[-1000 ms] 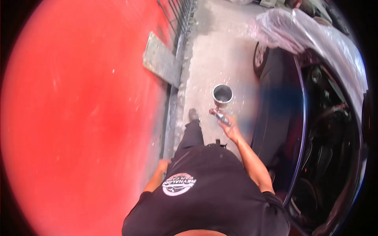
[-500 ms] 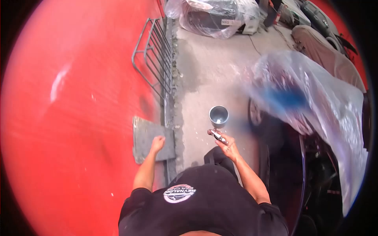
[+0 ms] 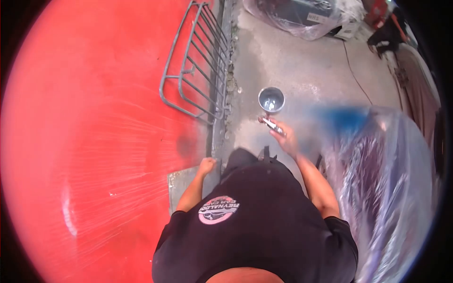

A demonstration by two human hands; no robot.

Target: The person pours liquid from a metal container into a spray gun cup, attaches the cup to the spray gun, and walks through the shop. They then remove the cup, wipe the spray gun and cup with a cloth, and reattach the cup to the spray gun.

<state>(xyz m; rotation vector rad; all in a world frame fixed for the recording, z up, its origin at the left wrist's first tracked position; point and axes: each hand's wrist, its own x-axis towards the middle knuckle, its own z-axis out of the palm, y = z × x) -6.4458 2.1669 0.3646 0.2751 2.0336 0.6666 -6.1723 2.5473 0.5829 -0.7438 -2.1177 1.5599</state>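
Note:
My right hand [image 3: 287,137] is wrapped round a silvery spray gun [image 3: 272,125], held out in front of my body. A round grey cup [image 3: 272,100] sits at the gun's front end, its open-looking top facing me. My left hand [image 3: 206,165] is closed in a loose fist with nothing showing in it. It hovers over the edge of a flat grey board [image 3: 178,183] beside the red wall.
A red wall [image 3: 104,132] fills the left, with a grey metal rack [image 3: 196,61] against it. Clear plastic sheeting [image 3: 382,188] drapes a vehicle at right. Another plastic-wrapped vehicle [image 3: 302,19] stands ahead. A thin cable [image 3: 351,61] lies on the concrete floor [image 3: 311,70].
My view has shifted and turned as my body moved. Both hands now appear higher and further right in view, the spray gun still in my right hand. The plastic-covered vehicle at right appears lower.

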